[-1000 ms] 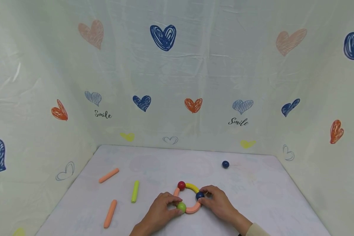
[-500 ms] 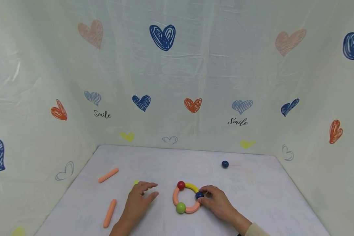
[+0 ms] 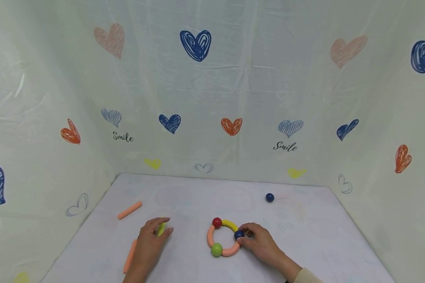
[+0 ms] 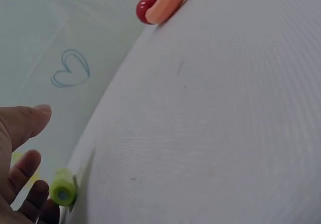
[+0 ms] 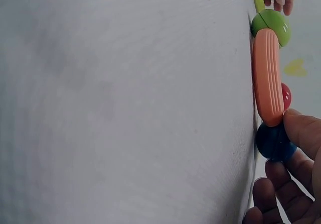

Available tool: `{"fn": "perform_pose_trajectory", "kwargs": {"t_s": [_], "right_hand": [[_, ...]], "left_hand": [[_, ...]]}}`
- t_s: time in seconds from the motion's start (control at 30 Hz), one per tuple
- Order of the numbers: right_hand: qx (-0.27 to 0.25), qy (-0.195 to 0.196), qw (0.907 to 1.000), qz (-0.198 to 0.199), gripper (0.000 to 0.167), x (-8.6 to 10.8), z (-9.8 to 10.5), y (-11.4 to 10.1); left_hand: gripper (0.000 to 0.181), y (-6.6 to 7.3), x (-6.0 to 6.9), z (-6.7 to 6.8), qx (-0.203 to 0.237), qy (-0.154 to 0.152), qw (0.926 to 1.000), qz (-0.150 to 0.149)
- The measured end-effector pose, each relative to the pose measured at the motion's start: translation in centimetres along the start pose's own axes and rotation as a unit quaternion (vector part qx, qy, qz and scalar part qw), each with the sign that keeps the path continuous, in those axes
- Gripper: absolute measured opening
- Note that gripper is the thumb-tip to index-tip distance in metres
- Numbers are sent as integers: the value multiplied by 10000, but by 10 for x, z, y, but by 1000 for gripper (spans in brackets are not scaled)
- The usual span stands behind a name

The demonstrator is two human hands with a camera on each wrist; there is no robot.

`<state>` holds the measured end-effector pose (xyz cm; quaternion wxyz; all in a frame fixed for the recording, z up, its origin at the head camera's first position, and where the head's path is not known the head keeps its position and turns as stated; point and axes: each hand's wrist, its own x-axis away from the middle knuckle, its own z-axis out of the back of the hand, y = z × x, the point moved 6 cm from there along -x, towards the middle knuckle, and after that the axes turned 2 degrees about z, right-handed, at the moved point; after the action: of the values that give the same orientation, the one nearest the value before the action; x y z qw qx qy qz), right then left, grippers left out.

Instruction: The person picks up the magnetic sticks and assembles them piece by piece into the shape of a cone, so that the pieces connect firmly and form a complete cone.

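A ring of curved rods and balls lies on the table: a red ball (image 3: 217, 223), a yellow curved rod (image 3: 230, 225), a dark blue ball (image 3: 239, 235), a green ball (image 3: 216, 249) and two peach curved rods (image 3: 231, 250). My right hand (image 3: 260, 241) pinches the dark blue ball between thumb and fingers. To the left, my left hand (image 3: 150, 241) is spread over a lime-green straight rod (image 3: 161, 228), partly hiding it. In the left wrist view the thumb stands apart from this rod (image 4: 62, 188), while the lower fingers are close beside it; contact is unclear.
One peach straight rod (image 3: 130, 210) lies at the far left; another (image 3: 130, 257) is partly behind my left hand. A loose dark blue ball (image 3: 270, 197) sits toward the back right. A heart-printed curtain (image 3: 212, 98) surrounds the white table (image 3: 304, 224).
My left hand has let go of the ring's green ball and moved left to the lime-green rod. My right hand has stayed at the dark blue ball.
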<state>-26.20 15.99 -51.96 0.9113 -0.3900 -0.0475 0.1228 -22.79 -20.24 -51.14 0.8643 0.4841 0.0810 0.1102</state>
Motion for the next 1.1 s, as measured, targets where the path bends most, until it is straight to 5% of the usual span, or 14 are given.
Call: {"fn": "perform_pose_trajectory", "kwargs": {"t_s": [0.47,0.87,1.1], "right_hand": [[-59,10,9999,-101,35,1,1,-1],[-31,60,9999,-75,36,1,1,1],[-109,29,9999,-69,36,1,0,-1]], "left_hand": [[35,-1,-14,-16,-281,9,9996,-87],[41,-7,-15,-13,-864,-227,9960,-100],[35,-6,-17,-13,-1085,-99,9940,-88]]}}
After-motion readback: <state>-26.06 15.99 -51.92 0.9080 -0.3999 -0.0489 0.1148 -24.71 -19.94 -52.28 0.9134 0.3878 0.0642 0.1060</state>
